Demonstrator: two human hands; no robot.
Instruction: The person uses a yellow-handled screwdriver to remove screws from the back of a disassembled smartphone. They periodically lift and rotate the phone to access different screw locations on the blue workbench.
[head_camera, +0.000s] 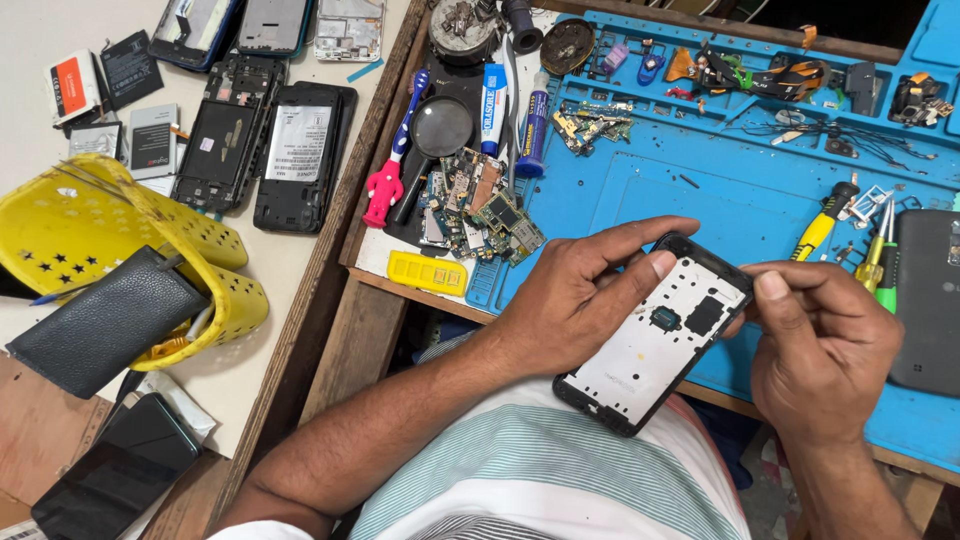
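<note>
- Left hand (575, 300) grips the opened phone (655, 335) (white inner frame up), near edge of the blue mat (720, 200).
- Right hand (820, 345) pinches the phone's far-right corner.

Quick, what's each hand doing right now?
Left hand: closed around the phone frame, thumb on its white inner face.
Right hand: fingertips pinched at the frame's top corner; anything between them cannot be told.
</note>
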